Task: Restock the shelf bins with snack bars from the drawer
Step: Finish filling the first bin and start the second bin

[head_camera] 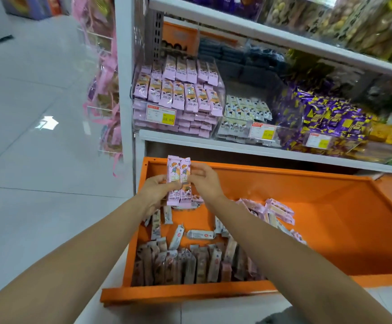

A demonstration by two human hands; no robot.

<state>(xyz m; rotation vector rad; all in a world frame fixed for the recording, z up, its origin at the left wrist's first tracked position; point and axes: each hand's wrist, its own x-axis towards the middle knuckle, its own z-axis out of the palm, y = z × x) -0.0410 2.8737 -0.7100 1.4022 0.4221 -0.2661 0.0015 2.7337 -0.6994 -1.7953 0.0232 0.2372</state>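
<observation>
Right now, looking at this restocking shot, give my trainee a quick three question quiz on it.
1. True or false: the left hand and right hand both hold the pink bars above the orange drawer.
2. Which shelf bin holds matching pink bars? A) leftmost bin B) white-pack bin C) purple-pack bin
3. Fill in: the orange drawer is pulled ___.
Key: 1 true; 2 A; 3 open.

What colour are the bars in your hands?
The snack bars have pink wrappers with a cartoon figure, clearest in head view.
</observation>
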